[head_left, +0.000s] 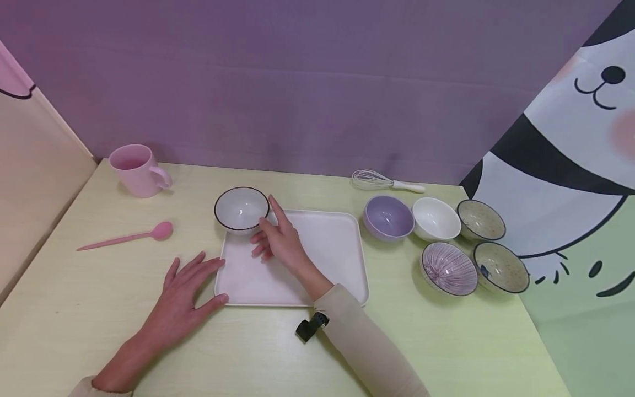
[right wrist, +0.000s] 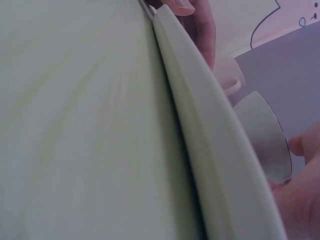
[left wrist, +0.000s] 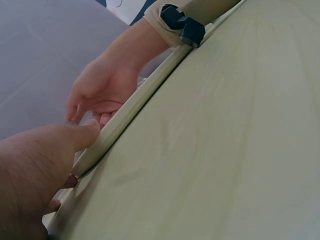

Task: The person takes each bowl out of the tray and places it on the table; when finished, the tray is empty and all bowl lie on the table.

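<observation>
A white bowl with a dark rim (head_left: 235,205) overlaps the far left corner of the white tray (head_left: 317,248). My right hand (head_left: 283,242) holds its right side, thumb at the rim and index finger stretched along the outside; other fingers curl low over the tray. In the right wrist view, fingertips meet the bowl wall (right wrist: 262,135) near its rim. My left hand (head_left: 186,295) lies spread at the tray's left side, thumb by the near corner and fingertips at the edge. The left wrist view shows the left thumb (left wrist: 87,134) along the tray rim.
A pink mug (head_left: 139,179) and pink spoon (head_left: 161,231) are on the left. Right of the tray stand a purple bowl (head_left: 388,218), a plain white bowl (head_left: 436,219), a striped bowl (head_left: 448,268) and two beige bowls (head_left: 480,219). Behind lies a whisk (head_left: 387,181), near a purple backdrop.
</observation>
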Demonstrator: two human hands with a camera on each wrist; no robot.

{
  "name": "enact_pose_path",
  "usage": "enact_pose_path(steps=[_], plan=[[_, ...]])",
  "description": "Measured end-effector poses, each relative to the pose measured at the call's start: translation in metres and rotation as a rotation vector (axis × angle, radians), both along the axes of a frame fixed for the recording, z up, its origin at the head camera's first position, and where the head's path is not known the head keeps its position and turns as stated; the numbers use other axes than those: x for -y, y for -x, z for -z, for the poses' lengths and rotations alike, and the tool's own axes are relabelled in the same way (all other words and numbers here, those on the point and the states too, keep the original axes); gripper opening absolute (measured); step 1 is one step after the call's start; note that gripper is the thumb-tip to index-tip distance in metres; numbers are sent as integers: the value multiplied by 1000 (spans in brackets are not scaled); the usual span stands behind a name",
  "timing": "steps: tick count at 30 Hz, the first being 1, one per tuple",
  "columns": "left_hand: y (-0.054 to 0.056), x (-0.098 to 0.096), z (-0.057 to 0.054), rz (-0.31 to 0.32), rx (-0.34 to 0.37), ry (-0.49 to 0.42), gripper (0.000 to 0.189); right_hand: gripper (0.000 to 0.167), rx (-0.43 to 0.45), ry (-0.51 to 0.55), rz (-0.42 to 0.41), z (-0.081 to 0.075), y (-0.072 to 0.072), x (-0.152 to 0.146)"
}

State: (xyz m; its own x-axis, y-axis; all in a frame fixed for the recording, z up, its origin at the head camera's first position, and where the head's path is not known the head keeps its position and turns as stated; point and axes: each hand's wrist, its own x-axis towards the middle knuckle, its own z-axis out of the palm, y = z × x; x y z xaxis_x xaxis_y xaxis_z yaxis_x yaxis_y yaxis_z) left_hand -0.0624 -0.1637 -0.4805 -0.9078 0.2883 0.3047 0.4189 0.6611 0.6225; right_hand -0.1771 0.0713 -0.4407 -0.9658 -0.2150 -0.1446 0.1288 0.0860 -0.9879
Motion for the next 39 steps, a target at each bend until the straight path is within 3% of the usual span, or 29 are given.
enact_pose_path(steps=[9, 29, 39], plan=[[0, 0, 1, -1, -3, 1, 65, 71, -22, 32, 26, 1, 4, 5], [1, 0, 2, -2, -5, 4, 65, 73, -23, 37, 168, 1, 4, 12], [0, 0, 2, 4, -6, -1, 65, 74, -29, 48, 179, -11, -3, 2]])
